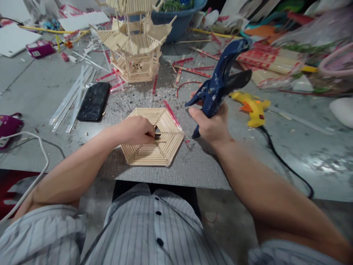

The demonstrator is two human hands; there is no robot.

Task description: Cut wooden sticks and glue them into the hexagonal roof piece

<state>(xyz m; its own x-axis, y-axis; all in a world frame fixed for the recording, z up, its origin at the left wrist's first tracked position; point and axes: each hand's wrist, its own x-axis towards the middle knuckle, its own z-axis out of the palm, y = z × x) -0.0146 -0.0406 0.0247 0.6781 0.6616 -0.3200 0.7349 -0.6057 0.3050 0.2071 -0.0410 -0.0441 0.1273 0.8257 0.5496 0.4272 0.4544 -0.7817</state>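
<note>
I'm viewing the hexagonal stick panel (171,145) lying flat on the tabletop (193,167), its widest span running left to right; the left hand (138,129), the nearer one, is covering its centre, fingers bunched, though I cannot tell whether they're gripping anything; just right of the panel, the right hand (213,127) is holding the blue cutters (217,81), blades pointing away and rightward; beyond the panel, the stick pavilion (140,44) is standing; farther right of it, the yellow glue gun (255,108) is resting.
</note>
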